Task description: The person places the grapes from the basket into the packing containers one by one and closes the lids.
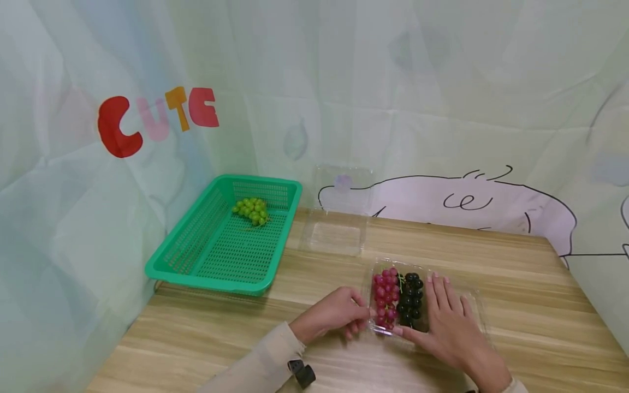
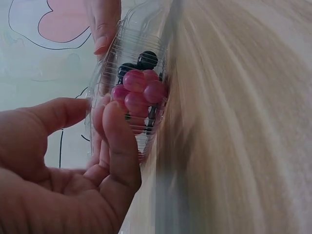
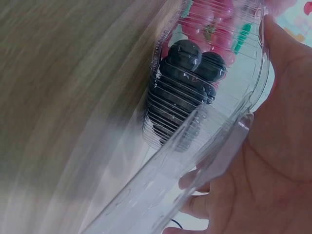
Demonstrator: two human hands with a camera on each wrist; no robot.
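A clear plastic clamshell box (image 1: pixel 383 329) sits on the table, with its lid (image 2: pixel 141 19) folded out to the right. Inside lie a bunch of red grapes (image 1: pixel 385 297) on the left and a bunch of black grapes (image 1: pixel 410 299) beside it. My left hand (image 1: pixel 339 312) is at the box's near left corner, pinching the rim between thumb and bent fingers. Over the right side of the box, my right hand (image 1: pixel 452 327) lies with fingers straight and spread, its thumb reaching to the front rim. In the right wrist view the lid slants under the palm (image 3: pixel 273 170).
A green plastic basket (image 1: pixel 277 256) stands at the back left, holding a bunch of green grapes (image 1: pixel 252 210). Another clear clamshell box (image 1: pixel 336 232) stands with raised lid at the back, near the curtain (image 1: pixel 304 82) that surrounds the wooden table (image 1: pixel 530 284).
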